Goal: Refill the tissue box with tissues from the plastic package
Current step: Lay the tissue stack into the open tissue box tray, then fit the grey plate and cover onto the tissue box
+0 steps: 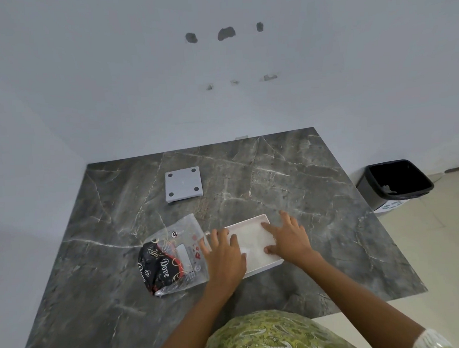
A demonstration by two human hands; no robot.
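A white open tissue box [262, 219] lies on the dark marble table, filled with white tissues [253, 238]. My left hand [224, 255] rests flat on the box's left part, fingers spread over the tissues. My right hand [289, 237] presses flat on the right part, fingertips on the tissues and thumb near the front rim. The crumpled clear plastic package [174, 255], with black and red print, lies flat just left of the box, touching my left hand's fingers.
A grey square lid or base [183, 184] with four dark dots lies farther back on the marble table [316, 196]. A black waste bin [397, 182] stands on the floor to the right. White walls border the table's back and left.
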